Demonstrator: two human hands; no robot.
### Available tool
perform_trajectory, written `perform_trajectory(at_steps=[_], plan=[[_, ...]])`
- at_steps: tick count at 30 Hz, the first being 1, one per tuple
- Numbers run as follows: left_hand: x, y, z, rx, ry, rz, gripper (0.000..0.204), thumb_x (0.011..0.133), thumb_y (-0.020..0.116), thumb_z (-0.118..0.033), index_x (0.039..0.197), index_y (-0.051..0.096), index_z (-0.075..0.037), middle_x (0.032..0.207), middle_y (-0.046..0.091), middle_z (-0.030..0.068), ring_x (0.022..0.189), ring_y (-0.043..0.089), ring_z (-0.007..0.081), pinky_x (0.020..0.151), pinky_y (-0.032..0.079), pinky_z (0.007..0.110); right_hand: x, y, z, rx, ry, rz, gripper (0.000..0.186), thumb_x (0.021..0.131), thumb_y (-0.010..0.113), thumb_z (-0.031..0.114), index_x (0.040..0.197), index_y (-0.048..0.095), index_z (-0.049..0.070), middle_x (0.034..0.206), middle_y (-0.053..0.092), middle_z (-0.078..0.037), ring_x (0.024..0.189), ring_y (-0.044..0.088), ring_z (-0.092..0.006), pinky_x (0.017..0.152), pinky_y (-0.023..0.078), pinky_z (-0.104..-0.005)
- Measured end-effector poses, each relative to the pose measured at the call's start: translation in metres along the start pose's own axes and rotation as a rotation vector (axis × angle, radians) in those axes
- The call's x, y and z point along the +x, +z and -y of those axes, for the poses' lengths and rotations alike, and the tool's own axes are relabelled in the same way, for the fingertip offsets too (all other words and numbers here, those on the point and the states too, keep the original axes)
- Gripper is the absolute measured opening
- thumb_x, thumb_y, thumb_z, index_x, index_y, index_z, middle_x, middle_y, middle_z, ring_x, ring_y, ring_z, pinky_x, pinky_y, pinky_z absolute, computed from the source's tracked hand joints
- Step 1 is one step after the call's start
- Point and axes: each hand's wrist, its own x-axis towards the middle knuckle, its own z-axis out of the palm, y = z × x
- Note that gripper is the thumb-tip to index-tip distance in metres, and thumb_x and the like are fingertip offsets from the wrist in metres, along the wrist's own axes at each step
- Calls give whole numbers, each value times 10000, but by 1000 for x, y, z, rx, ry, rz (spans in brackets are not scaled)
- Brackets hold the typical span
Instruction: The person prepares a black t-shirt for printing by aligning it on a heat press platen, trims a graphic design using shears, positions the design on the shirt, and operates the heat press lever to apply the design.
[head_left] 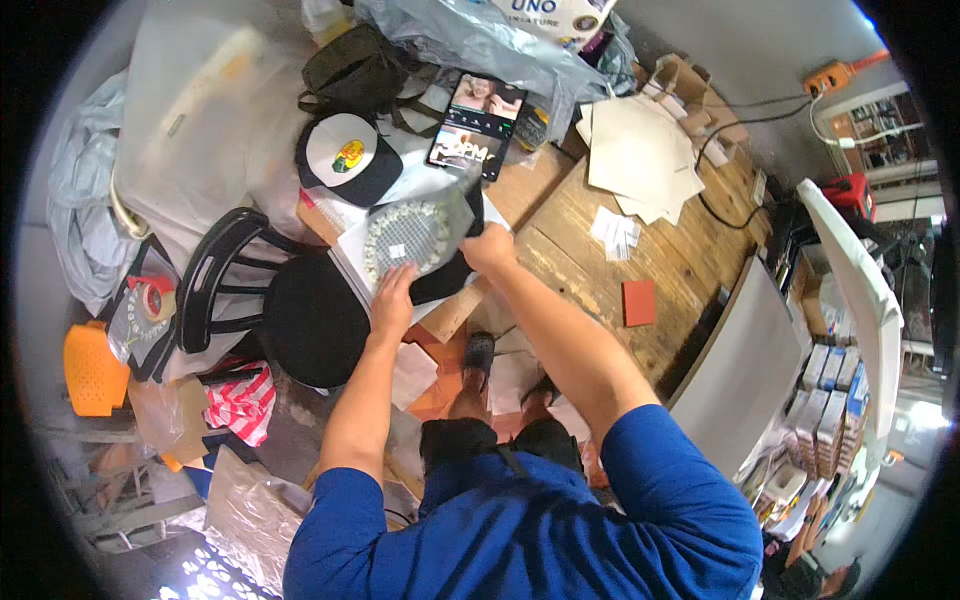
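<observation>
In front of me is a clear plastic bag [460, 205] with a round, grid-patterned piece [408, 238] inside, ringed by small pale bead-like bits and marked with a small white label. My right hand [488, 248] is closed at the bag's right edge, its fingertips partly hidden. Across the lower left edge of the round piece lie the stretched fingers of my left hand [394, 288]; its thumb is hard to make out. Below the bag are a white sheet [350, 248] and something flat and black [440, 284].
A black chair [315, 320] stands to the left. Beyond the bag lie a white-and-black cap [345, 160] and a lit tablet or phone [476, 125]. The wooden table [570, 250] at right bears pale sheets [640, 155], a red square [638, 302] and cables.
</observation>
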Motion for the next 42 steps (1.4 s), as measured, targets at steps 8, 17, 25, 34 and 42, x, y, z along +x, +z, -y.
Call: perform_trajectory(at_steps=[8,17,25,34,42], plan=[[15,-13,-3,320,136,262,535,840,561,37,1350,581,-121,1416,536,154,1368,442,385,1178,304,521,-198,-177,-11,786,83,512,606,697,762,27,1274,575,20,1141,676,-123,1028,658,-271,947,514,-425],[-93,-83,-157,-1623,-1031,1027,784,938,503,-664,1404,527,-34,1406,565,137,1299,517,300,1093,409,474,-364,-175,-159,1319,100,318,790,686,824,27,1397,481,-21,1358,576,-171,1260,542,-338,1100,403,-462],[-106,-115,-317,-1015,-121,729,397,865,777,-198,1152,631,34,1005,711,135,960,676,222,894,506,324,-451,-159,-270,779,428,123,601,771,827,114,1307,592,-25,1247,660,-196,1094,656,-303,985,493,-418],[-208,-59,-434,-456,1313,1051,187,811,690,-118,997,697,-134,809,729,29,728,674,272,658,481,390,-567,-260,-312,-407,-320,-648,897,644,880,221,1438,469,145,1420,493,-194,1336,445,-398,1104,389,-470],[-222,-52,-457,-280,974,1212,422,812,788,-330,1145,673,-98,870,695,232,829,681,425,721,536,462,-531,-155,-420,-123,-51,-516,263,698,674,105,956,699,55,1198,574,-168,1219,494,-377,1003,431,-484]])
